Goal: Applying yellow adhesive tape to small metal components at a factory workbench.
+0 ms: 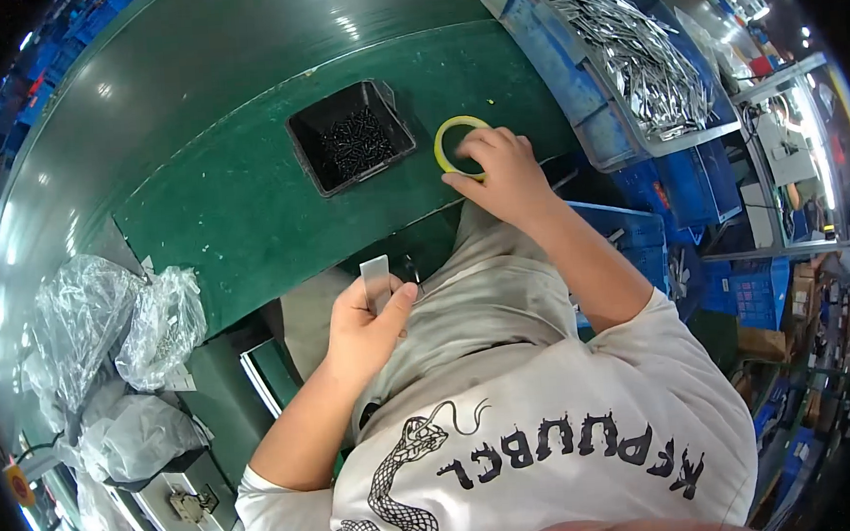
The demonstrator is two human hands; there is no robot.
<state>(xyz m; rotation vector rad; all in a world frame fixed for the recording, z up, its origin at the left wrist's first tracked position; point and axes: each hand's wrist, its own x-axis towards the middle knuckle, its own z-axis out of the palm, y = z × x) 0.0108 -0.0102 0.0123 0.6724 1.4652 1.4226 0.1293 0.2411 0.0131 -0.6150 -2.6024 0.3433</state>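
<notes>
While pinching pale strip (pixel 376 276) in left hand (pixel 366 328), reaching with right hand (pixel 505 176) to yellow ring (pixel 440 150) on tabletop (pixel 237 219); cannot tell whether pinching or merely touching there. Seemingly only partway: holding strip, not yet lifting ring, with many black pieces (pixel 359 145) left in black tray (pixel 310 148).

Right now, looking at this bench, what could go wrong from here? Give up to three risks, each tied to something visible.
1. The right hand is at the yellow ring, beside the black tray; a sideways knock might spill its small black parts.
2. The left hand pinches a pale flat piece near the lap; a loosened grip could drop it.
3. Metal strips lie loosely heaped in the blue crate; some might slide if it were jolted.
</notes>
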